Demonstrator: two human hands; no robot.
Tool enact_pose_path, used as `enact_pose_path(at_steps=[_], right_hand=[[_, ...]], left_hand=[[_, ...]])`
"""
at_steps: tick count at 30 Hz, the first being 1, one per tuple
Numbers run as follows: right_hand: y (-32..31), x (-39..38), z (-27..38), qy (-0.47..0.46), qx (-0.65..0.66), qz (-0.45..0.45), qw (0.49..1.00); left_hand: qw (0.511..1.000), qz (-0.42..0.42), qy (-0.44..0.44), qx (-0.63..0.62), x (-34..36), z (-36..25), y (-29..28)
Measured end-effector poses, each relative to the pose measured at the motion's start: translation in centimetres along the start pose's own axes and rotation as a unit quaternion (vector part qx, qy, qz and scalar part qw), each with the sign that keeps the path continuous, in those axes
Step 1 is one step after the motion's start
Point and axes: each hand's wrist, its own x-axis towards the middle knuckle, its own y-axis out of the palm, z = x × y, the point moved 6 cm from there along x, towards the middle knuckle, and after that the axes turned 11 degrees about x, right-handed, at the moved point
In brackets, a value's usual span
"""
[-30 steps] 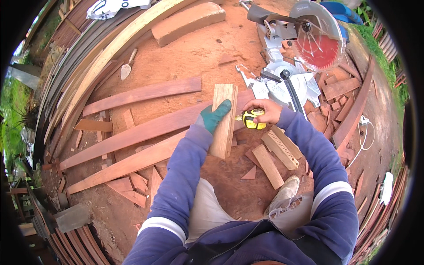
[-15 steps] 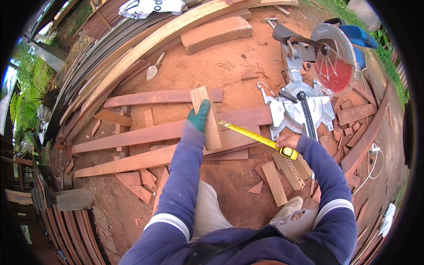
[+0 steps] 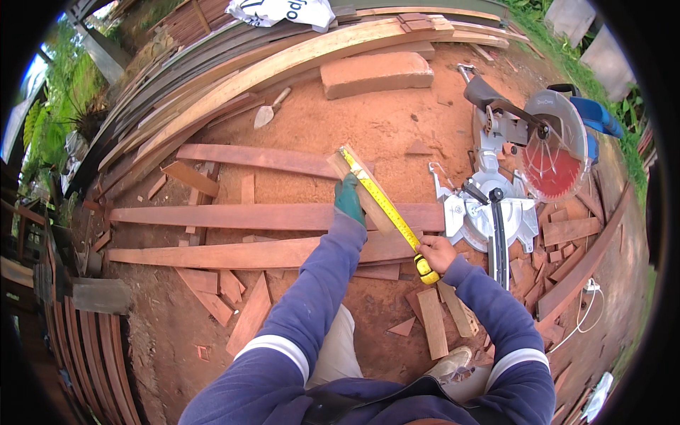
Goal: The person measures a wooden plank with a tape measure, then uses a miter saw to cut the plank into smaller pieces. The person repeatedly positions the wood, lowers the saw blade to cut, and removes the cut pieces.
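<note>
My left hand, in a green glove, grips a short light wooden board held at a slant over the planks. My bare right hand holds a yellow tape measure near the board's lower end. The extended yellow blade lies lengthwise over the board, its far tip at the board's upper end. Beneath the board are long reddish planks.
A mitre saw with a red-centred blade stands at right among wood offcuts. Long timbers, a block, a trowel and a white sack lie beyond. A white cord runs at right.
The tape blade, mostly retracted earlier, was pulled out and has swung from crosswise to lengthwise along the board. The board has tilted further and the view has shifted.
</note>
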Motion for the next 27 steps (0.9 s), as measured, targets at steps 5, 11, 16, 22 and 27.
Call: enact_pose_path(at_steps=[5, 11, 16, 22, 27], right_hand=[[-1.1, -1.7, 0.2, -0.073, -0.034, -0.049, 0.996], [-2.0, -1.8, 2.2, -0.098, -0.063, -0.068, 0.991], [-2.5, -1.8, 2.8, -0.076, -0.049, -0.093, 0.992], [-2.6, -2.6, 2.8, -0.104, -0.109, -0.142, 0.978], [-2.4, -2.6, 3.2, -0.086, -0.131, -0.147, 0.977]], left_hand=[[0.999, -0.017, -0.011, -0.034, 0.0, -0.3, -0.6], [1.000, 0.010, 0.012, 0.020, -0.1, 0.1, 0.5], [0.998, 0.059, 0.031, -0.021, -0.5, 0.2, 1.7], [0.995, 0.088, 0.023, -0.045, -0.4, 1.0, 1.6], [0.992, 0.111, 0.029, -0.060, 0.0, 1.1, 1.6]])
